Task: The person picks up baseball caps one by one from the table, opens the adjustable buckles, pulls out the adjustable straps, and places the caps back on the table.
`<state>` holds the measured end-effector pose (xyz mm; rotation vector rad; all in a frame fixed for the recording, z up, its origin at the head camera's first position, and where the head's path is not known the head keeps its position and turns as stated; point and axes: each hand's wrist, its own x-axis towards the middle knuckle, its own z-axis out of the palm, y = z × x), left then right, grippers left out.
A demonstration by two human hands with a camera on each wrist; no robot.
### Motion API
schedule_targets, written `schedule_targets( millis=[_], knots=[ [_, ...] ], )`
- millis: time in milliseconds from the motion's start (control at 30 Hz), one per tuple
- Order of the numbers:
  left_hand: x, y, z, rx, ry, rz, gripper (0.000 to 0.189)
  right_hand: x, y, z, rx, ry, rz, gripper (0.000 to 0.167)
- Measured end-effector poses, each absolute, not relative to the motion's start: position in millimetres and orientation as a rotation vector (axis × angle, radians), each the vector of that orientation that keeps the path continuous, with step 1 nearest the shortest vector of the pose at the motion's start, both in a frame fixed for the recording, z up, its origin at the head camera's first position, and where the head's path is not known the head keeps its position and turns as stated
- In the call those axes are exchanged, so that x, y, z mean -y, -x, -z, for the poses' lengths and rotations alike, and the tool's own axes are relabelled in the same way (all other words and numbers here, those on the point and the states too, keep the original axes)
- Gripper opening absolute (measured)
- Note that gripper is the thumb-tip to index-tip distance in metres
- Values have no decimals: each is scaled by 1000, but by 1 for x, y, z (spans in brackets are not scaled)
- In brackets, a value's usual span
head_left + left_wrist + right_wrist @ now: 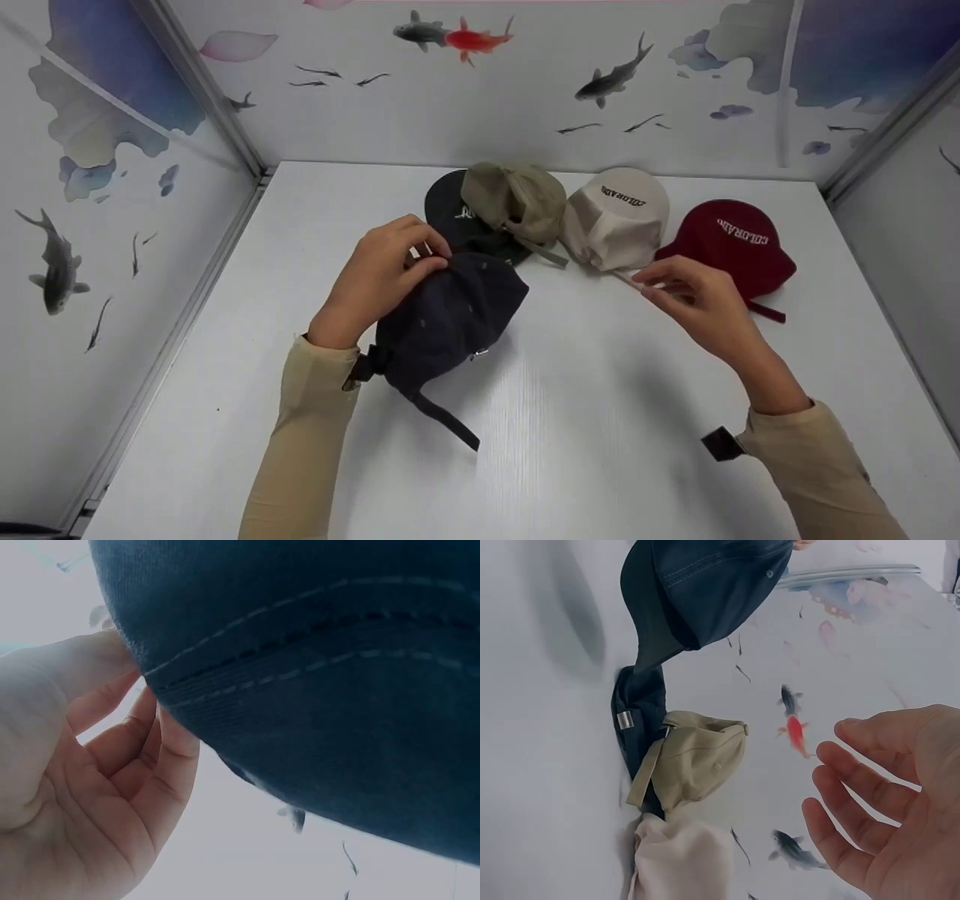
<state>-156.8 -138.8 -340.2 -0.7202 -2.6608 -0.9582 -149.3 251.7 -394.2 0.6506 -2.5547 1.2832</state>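
My left hand (382, 266) pinches a navy baseball cap (450, 322) at its crown and holds it up, with its strap dangling toward the front. In the left wrist view, the fingertips meet the stitched navy fabric. My right hand (701, 307) has loosely bent, spread fingers with nothing between them in the right wrist view. From the head view, its fingertips overlap the strap end of a cream cap (619, 217) lettered COLORADO. Just behind that hand lies a dark red cap (731, 244) with similar lettering.
An olive cap (517, 199) lies partly over a black cap (446, 206), left of the cream one, along the back of the white table (555, 450). White panels (510, 112) printed with fish enclose the table at the back and both sides.
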Motion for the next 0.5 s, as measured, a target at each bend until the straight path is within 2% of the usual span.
schedule_targets(
  millis=[500],
  knots=[
    [164, 176, 340, 2730, 518, 849, 10, -267, 157, 382, 2567, -664, -1173, 19]
  ],
)
